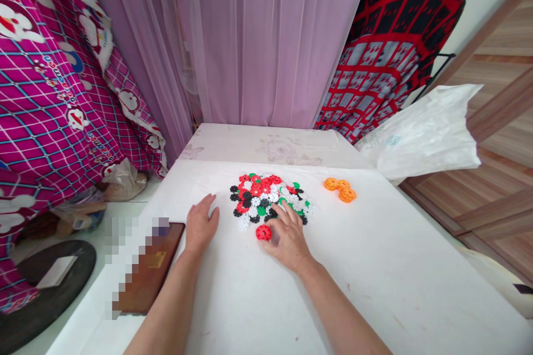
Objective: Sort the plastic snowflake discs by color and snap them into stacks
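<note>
My right hand (pixel 288 236) pinches a red notched plastic disc (pixel 263 232) between thumb and forefinger, just in front of a pile. That pile (pixel 260 194) mixes red, white, black and green snowflake-shaped discs, lying in the middle of the white-covered table. My other fingers reach over the pile's near right edge and hide part of it. To the left of the pile, my left hand (pixel 202 223) rests by the tabletop with fingers apart and nothing in it. Several orange discs (pixel 340 189) lie in a small group to the right of the pile.
A brown case (pixel 155 277), partly blurred out, lies at the table's left edge. A white plastic bag (pixel 425 133) stands at the right edge. Purple curtains (pixel 266 39) hang behind the table (pixel 353 288), and pink patterned fabric (pixel 58 77) hangs on the left.
</note>
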`<state>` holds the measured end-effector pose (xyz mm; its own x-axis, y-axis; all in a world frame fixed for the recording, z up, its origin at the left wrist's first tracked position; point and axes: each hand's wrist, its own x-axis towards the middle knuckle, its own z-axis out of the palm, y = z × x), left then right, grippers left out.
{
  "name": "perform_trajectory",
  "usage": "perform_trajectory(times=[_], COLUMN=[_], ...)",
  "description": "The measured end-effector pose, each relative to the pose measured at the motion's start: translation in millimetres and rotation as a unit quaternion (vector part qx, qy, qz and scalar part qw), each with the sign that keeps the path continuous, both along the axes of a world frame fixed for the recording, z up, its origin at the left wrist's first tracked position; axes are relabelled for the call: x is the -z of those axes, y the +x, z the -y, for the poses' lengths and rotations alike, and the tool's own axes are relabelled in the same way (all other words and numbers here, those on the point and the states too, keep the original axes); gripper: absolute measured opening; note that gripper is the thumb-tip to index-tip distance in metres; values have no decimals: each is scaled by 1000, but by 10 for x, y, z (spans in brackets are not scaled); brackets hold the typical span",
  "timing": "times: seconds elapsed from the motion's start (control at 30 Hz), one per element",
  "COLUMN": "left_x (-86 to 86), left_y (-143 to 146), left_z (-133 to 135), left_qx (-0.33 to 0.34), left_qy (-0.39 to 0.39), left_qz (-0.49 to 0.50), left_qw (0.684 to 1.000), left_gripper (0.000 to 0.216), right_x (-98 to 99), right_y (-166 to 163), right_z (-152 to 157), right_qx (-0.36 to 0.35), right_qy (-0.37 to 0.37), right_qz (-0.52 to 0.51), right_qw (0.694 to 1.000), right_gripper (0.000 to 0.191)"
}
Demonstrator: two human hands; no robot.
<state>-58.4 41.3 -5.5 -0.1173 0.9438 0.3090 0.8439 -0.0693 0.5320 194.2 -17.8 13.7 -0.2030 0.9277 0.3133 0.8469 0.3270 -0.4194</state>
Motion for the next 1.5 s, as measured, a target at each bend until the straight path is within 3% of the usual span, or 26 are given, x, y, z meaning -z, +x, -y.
perform_trajectory(times=[0.77, 0.9, 1.03, 1.23, 1.37, 1.5], left_x=[13, 10, 23, 49, 44, 43], left_y=[-9, -14, -20, -34, -39, -35], left_z=[-4, -6, -11, -28, -29, -24], left_qx=[0, 2, 4, 3, 6, 8], left_qy=[5, 3, 7, 10, 7, 10], left_qz=[-11, -13, -13, -13, -16, -17], left_qw=[1000, 1000, 1000, 1000, 1000, 1000], left_gripper=[40, 40, 40, 40, 41, 40], right_x=[21, 11, -43, -47, -100, -163], right_y=[-3, 231, 523, 595, 586, 578], right_z=[-10, -239, -612, -899, -871, -585], right_qx=[-3, 40, 185, 190, 186, 145], right_qy=[17, 69, 72, 39, 56, 92], right_qz=[-3, 7, 55, 132, 115, 98], right_qw=[1000, 997, 978, 972, 974, 980], right_gripper=[30, 29, 30, 25, 26, 26])
